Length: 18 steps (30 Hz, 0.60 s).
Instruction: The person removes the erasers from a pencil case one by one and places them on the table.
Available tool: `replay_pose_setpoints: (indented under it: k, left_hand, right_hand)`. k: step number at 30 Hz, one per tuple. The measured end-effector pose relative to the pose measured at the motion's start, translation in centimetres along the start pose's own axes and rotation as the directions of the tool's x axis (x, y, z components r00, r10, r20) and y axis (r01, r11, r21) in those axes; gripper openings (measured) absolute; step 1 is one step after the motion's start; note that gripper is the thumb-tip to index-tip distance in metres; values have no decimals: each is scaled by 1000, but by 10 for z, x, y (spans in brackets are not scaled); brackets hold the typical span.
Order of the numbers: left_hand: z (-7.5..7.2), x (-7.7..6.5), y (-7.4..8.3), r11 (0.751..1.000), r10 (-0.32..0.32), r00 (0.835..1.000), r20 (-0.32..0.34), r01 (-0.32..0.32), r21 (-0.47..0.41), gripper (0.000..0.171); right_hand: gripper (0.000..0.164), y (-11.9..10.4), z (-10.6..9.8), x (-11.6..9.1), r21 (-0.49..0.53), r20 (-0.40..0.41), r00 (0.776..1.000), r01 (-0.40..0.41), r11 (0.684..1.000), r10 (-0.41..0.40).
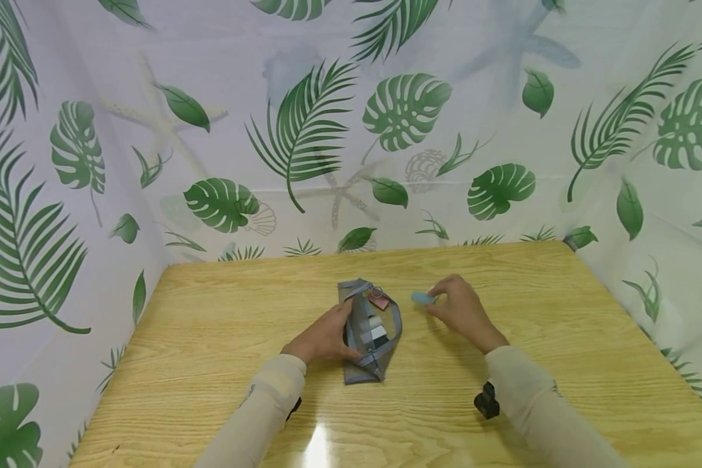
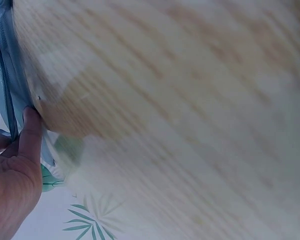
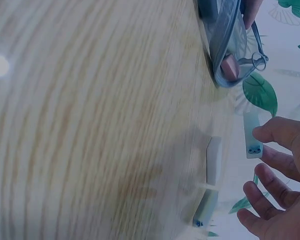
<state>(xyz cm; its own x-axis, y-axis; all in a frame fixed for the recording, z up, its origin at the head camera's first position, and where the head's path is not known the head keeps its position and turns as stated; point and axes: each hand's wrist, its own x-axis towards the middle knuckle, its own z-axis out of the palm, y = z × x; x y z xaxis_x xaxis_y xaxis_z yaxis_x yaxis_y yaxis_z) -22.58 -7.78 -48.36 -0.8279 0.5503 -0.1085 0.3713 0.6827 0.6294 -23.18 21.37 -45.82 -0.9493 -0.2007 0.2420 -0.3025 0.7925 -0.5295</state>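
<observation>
the left hand (image 1: 325, 335) grips the near-left side of the grey pouch (image 1: 359, 320), fingers and thumb spread along its edge, on the table (image 1: 240, 312). the pouch gapes open, with a pink block (image 1: 378, 299) and white pieces (image 1: 377, 328) inside. right of it, the right hand (image 1: 461, 312) pinches a blue block (image 1: 422, 298) between thumb and forefinger, other fingers loosely bent. a white block (image 3: 214, 161) and a greenish block (image 3: 206, 207) lie near that hand.
</observation>
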Motion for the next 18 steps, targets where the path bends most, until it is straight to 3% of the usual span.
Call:
replay_pose_setpoints:
  k: [8,18]
  left_hand:
    - [1,2,-3,999,13,1000,-7,-13,39,116]
    - [-1,1,-1,1000,12,1000,-7,-11,22,114]
  right_hand:
    - [20,16,-8,0,-2,-11,1000,-11,1000,11]
    - [23,32,-18,-6,0,-3,999,-44,999,44]
